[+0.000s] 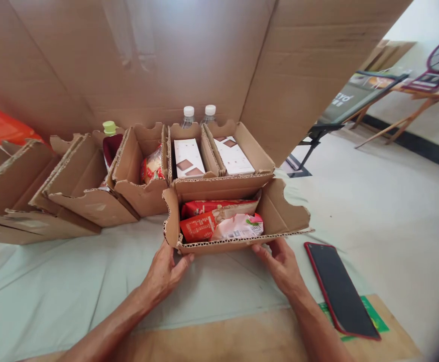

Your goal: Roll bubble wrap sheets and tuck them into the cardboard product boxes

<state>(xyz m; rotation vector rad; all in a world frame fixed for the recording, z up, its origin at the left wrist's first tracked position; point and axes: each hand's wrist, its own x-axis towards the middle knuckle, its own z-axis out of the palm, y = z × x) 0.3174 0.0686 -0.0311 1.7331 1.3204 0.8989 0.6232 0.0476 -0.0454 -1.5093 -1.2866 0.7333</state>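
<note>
An open cardboard box (285, 208) stands crosswise in front of me, its back edge against other boxes. My left hand (163, 270) grips its near left corner, thumb along the front and the other fingers partly hidden behind the side. At the near right, my right hand (282, 265) holds the lower front edge, with some fingers under or behind the box. Inside lie a red packet (215, 206) at the back, a red and beige packet (199, 227) in front of it, and a pink and white packet (239, 227) nearest me.
Several open cardboard bins (138, 193) line the back, holding white cartons (236, 158) and a snack bag (153, 163). Behind them rise white-capped bottles (188, 118) and a cardboard wall (189, 60). A red-edged phone (342, 289) lies right of my hand on the cloth-covered table (121, 281).
</note>
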